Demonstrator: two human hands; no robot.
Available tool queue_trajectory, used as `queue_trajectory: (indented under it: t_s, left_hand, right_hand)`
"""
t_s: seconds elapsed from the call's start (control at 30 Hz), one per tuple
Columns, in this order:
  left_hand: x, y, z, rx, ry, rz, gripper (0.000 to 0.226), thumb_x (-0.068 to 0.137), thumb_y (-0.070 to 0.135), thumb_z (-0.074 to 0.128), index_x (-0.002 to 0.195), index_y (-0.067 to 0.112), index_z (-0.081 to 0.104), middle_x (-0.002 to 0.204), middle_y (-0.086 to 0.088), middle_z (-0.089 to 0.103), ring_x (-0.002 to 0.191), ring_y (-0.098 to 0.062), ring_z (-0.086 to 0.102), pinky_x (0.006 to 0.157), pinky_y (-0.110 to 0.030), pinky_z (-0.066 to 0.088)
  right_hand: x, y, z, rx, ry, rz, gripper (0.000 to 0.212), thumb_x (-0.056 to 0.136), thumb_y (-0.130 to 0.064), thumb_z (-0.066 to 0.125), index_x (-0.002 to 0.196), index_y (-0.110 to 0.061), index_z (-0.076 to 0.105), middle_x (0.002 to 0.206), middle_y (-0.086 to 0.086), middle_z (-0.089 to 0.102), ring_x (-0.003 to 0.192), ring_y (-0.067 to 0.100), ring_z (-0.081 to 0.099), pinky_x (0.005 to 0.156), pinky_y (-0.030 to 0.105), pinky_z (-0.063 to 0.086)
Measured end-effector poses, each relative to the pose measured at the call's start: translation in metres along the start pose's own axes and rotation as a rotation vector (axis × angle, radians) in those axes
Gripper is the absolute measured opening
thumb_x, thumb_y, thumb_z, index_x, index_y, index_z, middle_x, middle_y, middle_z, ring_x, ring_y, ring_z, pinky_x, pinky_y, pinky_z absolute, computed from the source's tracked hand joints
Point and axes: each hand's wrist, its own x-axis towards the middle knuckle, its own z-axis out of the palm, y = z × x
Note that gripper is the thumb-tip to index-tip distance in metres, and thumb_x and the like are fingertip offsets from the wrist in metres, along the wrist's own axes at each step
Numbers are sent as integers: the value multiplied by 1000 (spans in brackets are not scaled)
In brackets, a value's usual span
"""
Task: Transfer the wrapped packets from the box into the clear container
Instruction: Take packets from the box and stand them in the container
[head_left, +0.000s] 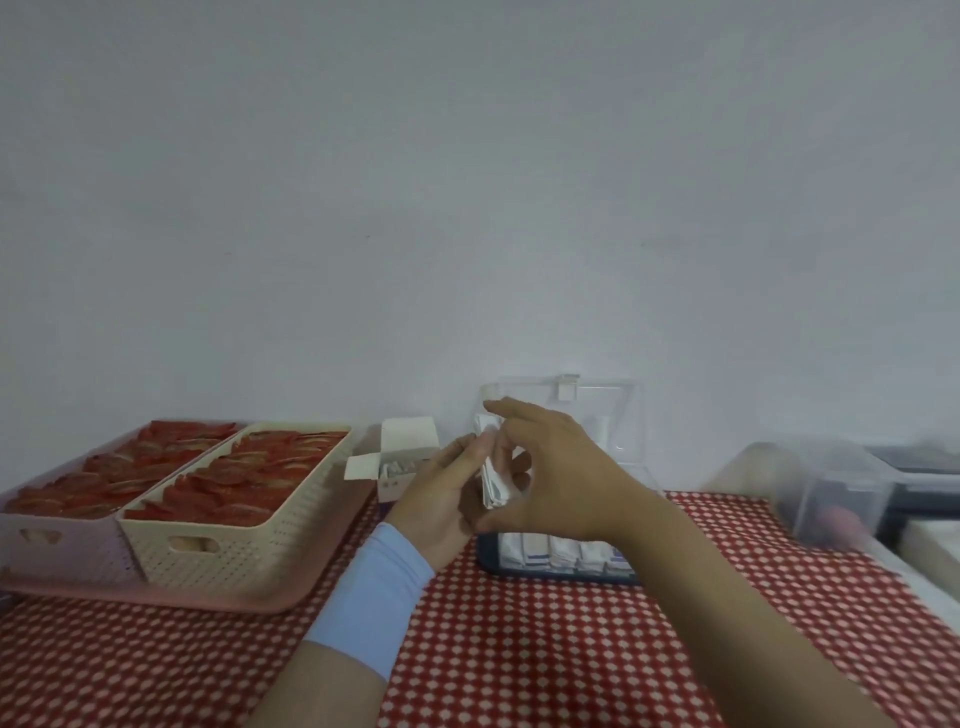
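A stack of white wrapped packets (492, 478) stands upright between my two hands, just above the clear container (618, 415). My left hand (441, 499), with a light blue wristband, grips the stack from the left. My right hand (550, 467) pinches it from the right, thumb below and fingers curled over the top. The clear container has a dark blue base and its lid is raised against the wall; several packets stand in a row inside it (561, 551). The small white cardboard box (400, 467) sits open to the left of my hands, with packets showing inside.
A pink tray (156, 592) at the left carries a cream basket (234, 551) and a second basket, both full of red sachets. A translucent lidded tub (826, 488) stands at the right. A red checked cloth (519, 649) covers the table. A plain wall stands close behind.
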Motion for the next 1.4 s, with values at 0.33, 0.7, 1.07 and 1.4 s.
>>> queue_trajectory:
  t_s: [0.33, 0.7, 1.07, 1.4]
  left_hand:
    - [15, -14, 34, 15, -97, -33, 25, 96, 22, 54, 112, 3, 59, 89, -10, 70, 83, -19, 73, 68, -27, 58]
    - [28, -23, 46, -9, -115, -70, 43, 90, 24, 61, 129, 7, 51, 104, -17, 61, 90, -26, 70, 71, -34, 59]
    - [29, -18, 50, 30, -177, -141, 41, 83, 20, 60, 118, -3, 62, 99, -13, 72, 87, -27, 74, 69, -32, 61]
    - [43, -22, 56, 381, -200, -151, 20, 94, 16, 61, 112, 6, 60, 113, -11, 73, 105, -27, 70, 80, -37, 60]
  right_hand:
    - [-16, 26, -25, 46, 66, 6, 39, 55, -51, 84, 65, -30, 52, 117, -17, 60, 108, -7, 54, 91, 40, 54]
    - [-25, 35, -42, 92, 28, 45, 44, 57, -42, 93, 72, -23, 56, 119, -15, 58, 93, 4, 65, 76, 29, 57]
    - [-15, 57, -64, 478, -71, 254, 33, 96, -17, 65, 127, -24, 57, 105, -4, 69, 94, 3, 67, 92, 25, 53]
    - [-6, 71, -89, 227, -178, 353, 8, 88, -14, 73, 93, -15, 79, 69, -8, 69, 62, 5, 57, 65, 21, 48]
